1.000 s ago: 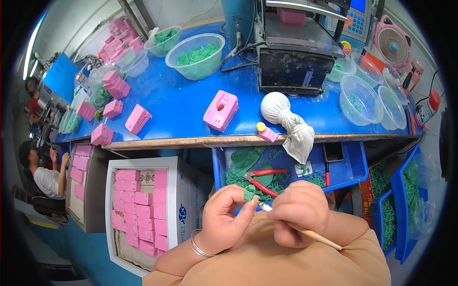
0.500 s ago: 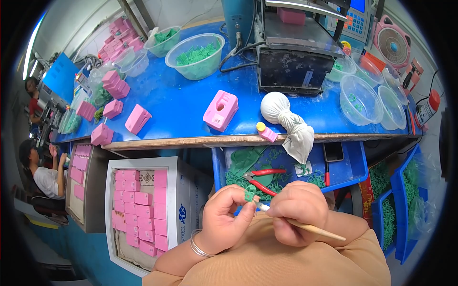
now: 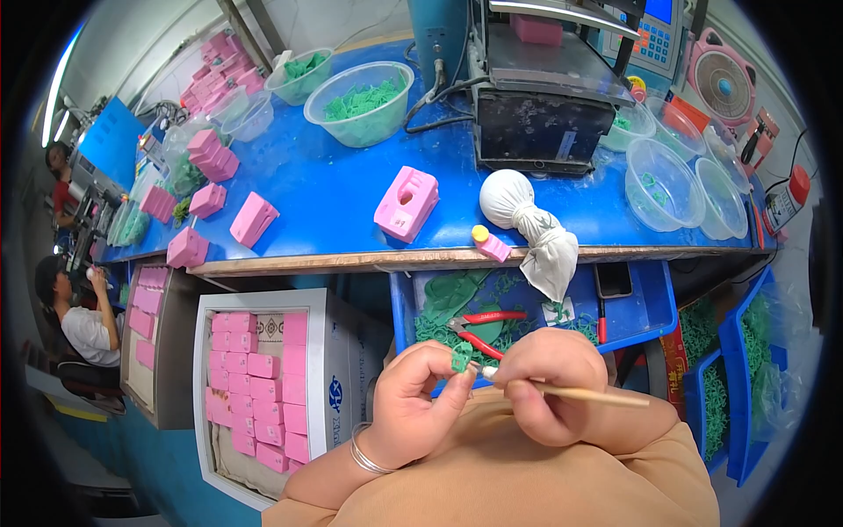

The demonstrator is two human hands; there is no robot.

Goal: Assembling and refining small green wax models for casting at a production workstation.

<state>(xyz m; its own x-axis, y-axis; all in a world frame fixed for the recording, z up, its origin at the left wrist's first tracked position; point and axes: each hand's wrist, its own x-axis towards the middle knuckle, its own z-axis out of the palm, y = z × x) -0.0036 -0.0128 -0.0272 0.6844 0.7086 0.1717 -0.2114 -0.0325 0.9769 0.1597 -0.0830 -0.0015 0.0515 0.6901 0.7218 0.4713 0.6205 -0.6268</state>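
Observation:
My left hand (image 3: 411, 400) pinches a small green moulded piece (image 3: 460, 357) between thumb and forefinger. A thin tool with a wooden handle (image 3: 606, 396) is gripped in my right hand (image 3: 555, 379). Its pale tip end points at the green piece; the fingers partly hide the tool, and I cannot tell whether it touches. Just beyond both hands, red-handled cutters (image 3: 493, 317) lie among green scraps in a blue drawer tray (image 3: 645, 328).
Pink blocks fill a white-framed box (image 3: 208, 386) at lower left; other pink blocks (image 3: 407, 204) stand on the blue table (image 3: 307, 189). A white cloth pouch (image 3: 518, 200) hangs over the table edge. Behind stand a black press (image 3: 544, 127) and plastic bowls (image 3: 360, 132). Another person (image 3: 88, 329) sits at far left.
My right hand has turned slightly, swinging the wooden handle closer to level. The tool's tip end has shifted a little. My left hand keeps its place. The seated person's hand has risen.

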